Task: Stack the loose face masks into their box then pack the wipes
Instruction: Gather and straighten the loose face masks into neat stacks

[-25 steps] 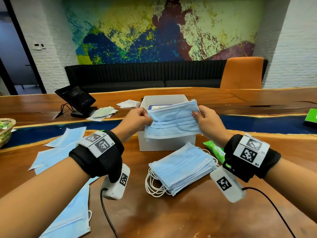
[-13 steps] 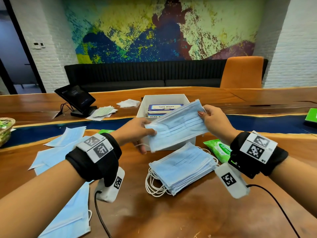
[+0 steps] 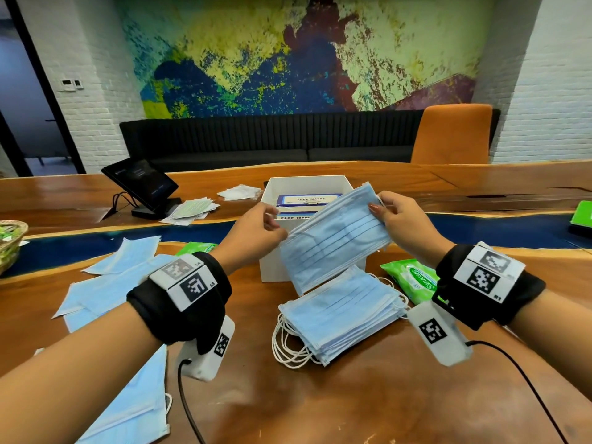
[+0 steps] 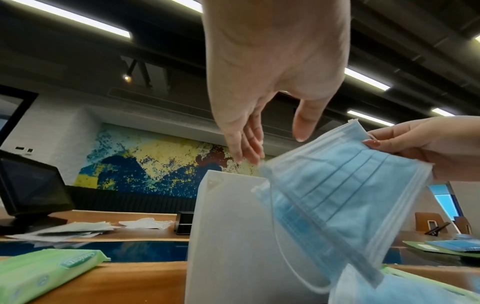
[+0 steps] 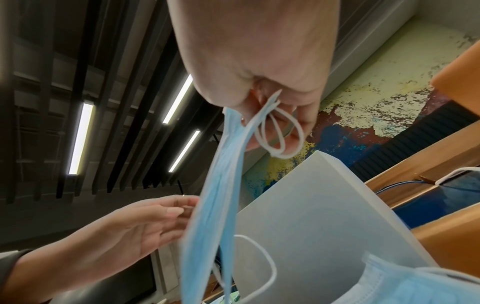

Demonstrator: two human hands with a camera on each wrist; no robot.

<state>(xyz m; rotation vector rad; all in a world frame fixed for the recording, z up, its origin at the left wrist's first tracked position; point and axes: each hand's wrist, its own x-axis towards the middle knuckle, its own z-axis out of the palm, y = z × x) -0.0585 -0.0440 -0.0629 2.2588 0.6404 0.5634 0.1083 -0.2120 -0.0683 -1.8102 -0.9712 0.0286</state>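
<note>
Right hand [image 3: 400, 222] pinches mask [image 3: 333, 241] at frame centre, left hand [image 3: 256, 232] loose-fingered beside it; square it over stack [image 3: 339, 312], tuck loops under

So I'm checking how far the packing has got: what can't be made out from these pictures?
- How many masks the right hand holds: the bundle shows only layered edges in the right wrist view.
- What fills the white box: the bundle covers its front in the head view; both wrist views show only outer walls.
- Whether the left hand touches the bundle: blurred in the left wrist view.
</note>
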